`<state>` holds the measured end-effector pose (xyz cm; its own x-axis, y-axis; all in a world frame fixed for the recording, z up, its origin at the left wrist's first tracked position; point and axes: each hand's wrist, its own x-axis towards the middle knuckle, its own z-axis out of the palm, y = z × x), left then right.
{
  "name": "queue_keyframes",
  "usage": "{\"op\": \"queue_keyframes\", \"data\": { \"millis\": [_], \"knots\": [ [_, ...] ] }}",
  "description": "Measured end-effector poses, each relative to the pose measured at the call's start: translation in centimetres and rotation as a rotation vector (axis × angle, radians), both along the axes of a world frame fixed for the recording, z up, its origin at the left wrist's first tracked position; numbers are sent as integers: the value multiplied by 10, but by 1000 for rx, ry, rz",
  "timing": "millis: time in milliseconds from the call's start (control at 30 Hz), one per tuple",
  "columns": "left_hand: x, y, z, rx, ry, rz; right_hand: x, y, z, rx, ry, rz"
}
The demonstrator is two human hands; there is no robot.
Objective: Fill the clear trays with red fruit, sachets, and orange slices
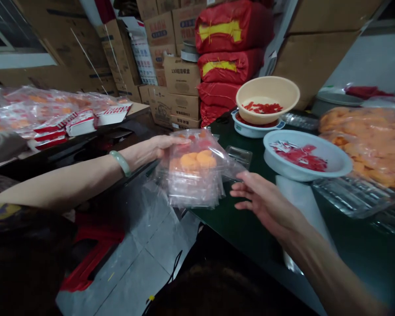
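Observation:
My left hand (163, 147), a pale green bangle on its wrist, grips the upper left side of a stack of clear plastic bags (194, 188). Orange round pieces (197, 160) show through the top bag, with something red above them. At the bag's right corner, the thumb and forefinger of my right hand (255, 193) pinch the thin film, drawing it out sideways. Its other fingers are loosely curled. The stack is held over the near left edge of the dark green table (230, 228). A small clear plastic tray (238, 156) lies just behind it.
On the right stand a pale blue basin (342, 169) of small red packets and a cream basin (292, 94) above another bowl. Beyond lies a large bag of orange pieces (375, 145). Filled bags (36, 105) cover the left table. A red stool (82, 267) stands below.

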<state>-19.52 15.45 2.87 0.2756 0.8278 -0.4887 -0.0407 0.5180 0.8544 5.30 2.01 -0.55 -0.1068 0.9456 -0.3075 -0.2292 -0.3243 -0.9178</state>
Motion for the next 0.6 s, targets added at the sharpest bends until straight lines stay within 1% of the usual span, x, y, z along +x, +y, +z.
{"op": "queue_keyframes", "data": {
  "millis": [33, 67, 100, 167, 233, 300, 367, 467, 533, 600],
  "knots": [
    [0, -1, -3, -67, -29, -39, 1, 7, -12, -41, 28, -5],
    [0, -2, -5, -118, -46, -59, 1, 16, -24, -88, 74, 30],
    [0, -3, -8, -152, -64, -73, 1, 26, -36, -119, 134, 88],
    [0, -3, -11, -190, -88, -92, 0, 44, -56, -119, 273, 214],
    [-1, -2, -15, -202, -86, -102, 1, 59, -72, -89, 385, 278],
    [-2, -3, -18, -186, -91, -98, 1, 68, -81, -112, 441, 278],
    [-3, -6, -21, -183, -106, -95, -1, 74, -83, -164, 453, 256],
    [4, -15, -24, -202, -146, -73, -9, 82, -77, -193, 465, 261],
    [15, -22, -27, -204, -168, -50, -12, 88, -69, -168, 461, 274],
    [31, -29, -30, -197, -177, -26, -5, 93, -63, -94, 417, 252]
  ]
}}
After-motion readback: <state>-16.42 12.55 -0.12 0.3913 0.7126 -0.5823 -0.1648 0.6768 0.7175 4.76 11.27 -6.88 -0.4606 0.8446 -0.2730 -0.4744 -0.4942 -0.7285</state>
